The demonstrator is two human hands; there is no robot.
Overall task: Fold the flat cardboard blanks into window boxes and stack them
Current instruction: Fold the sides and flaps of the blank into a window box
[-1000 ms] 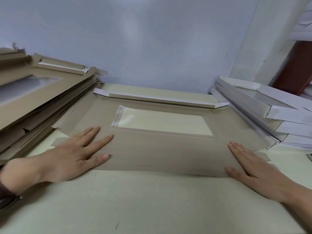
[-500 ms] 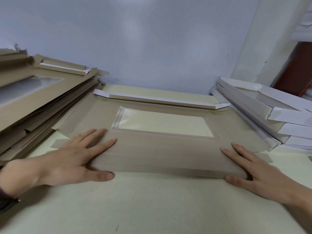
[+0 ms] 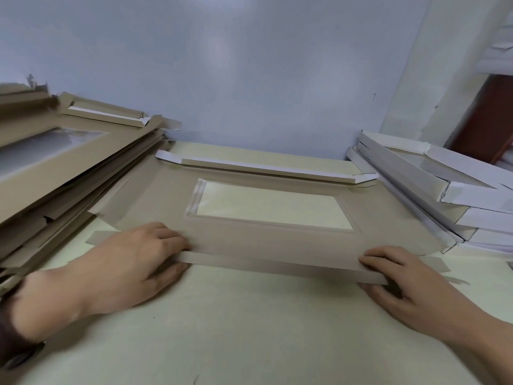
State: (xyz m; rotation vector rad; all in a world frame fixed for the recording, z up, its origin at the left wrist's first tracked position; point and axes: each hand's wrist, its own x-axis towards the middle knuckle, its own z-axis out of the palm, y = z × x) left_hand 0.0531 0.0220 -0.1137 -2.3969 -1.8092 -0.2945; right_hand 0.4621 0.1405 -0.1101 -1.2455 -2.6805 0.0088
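Note:
A brown cardboard blank (image 3: 272, 240) with a clear rectangular window (image 3: 270, 204) lies flat in the middle of the table. Its far flap (image 3: 263, 169) stands folded up, white side showing. The near flap (image 3: 277, 266) is lifted off the table along its crease. My left hand (image 3: 130, 262) grips the flap's left end, fingers curled on top and thumb under. At the right end my right hand (image 3: 399, 276) pinches the flap the same way.
A tall leaning pile of brown flat blanks (image 3: 55, 173) fills the left side. A stack of folded white window boxes (image 3: 444, 195) sits at the right against the wall. The pale table (image 3: 249, 329) stretches towards me; a grey wall stands behind.
Both hands went from lying flat on the blank to curling round its near flap, which has risen off the table.

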